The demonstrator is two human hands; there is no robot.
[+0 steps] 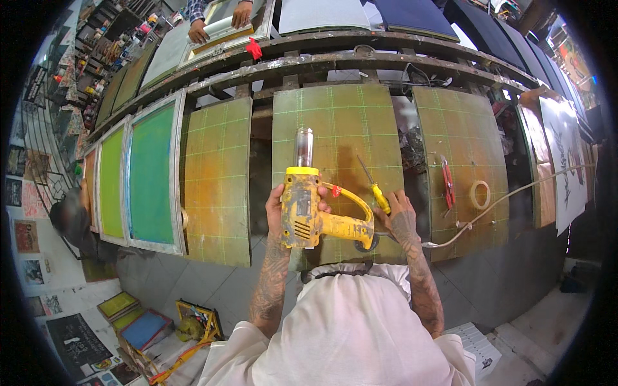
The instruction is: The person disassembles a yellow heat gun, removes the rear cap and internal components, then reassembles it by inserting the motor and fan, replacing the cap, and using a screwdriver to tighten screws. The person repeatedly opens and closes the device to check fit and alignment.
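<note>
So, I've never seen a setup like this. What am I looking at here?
There's no robot: these are a person's own two bare hands, seen from a wide fisheye camera worn on the head, looking down. That lens bends straight edges. The left hand holds a yellow heat gun, metal nozzle pointing away from the body. The right hand is at the handle of a yellow screwdriver; I can't tell how firmly it grips. On the green-lined board to the right lie a red tool and a ring of tape. The hands at the top belong to someone else.
</note>
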